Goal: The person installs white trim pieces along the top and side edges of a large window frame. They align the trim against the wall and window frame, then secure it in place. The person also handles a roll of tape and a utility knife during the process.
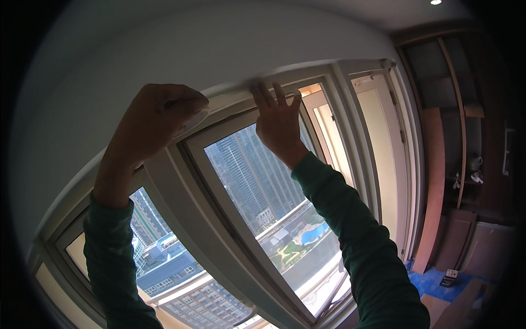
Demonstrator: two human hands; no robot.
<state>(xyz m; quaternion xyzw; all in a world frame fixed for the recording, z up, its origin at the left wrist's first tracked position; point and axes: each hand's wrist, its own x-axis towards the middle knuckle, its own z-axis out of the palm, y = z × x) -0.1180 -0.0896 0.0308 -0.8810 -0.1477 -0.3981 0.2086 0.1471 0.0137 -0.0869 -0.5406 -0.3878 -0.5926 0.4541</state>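
Note:
Both my arms, in green sleeves, reach up to the top of a pale window frame. My left hand is closed around a pale round roll of tape, mostly hidden by the fingers and palm. It is held close to the top edge of the frame, where the wall meets it. To its right, my right hand has its fingers spread, with the fingertips against the upper frame edge. Nothing shows in that hand. A pale strip runs along the frame top between the hands; whether it is tape I cannot tell.
A grey-white wall rises above the window. Beyond the glass panes stand tall buildings and a pool. On the right are a pale door, dark shelving, leaning brown boards and blue floor covering.

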